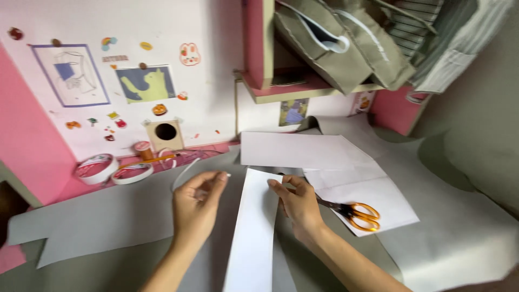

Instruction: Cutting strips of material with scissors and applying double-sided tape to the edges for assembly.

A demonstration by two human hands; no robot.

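A long white paper strip [253, 232] lies on the grey sheet [108, 216] between my hands. My right hand [296, 204] rests its fingers on the strip's upper right edge. My left hand [195, 206] is just left of the strip and pinches the end of a thin white curling strip [184, 172], seemingly tape. Orange-handled scissors [358, 214] lie right behind my right hand on a larger white sheet [346, 173].
Two white tape rolls [97, 167] [132, 173] and a small spool [144, 149] sit at the left by a pink and white wall with stickers and a small box with a round hole [165, 133]. Grey bags [346, 43] hang above a pink shelf.
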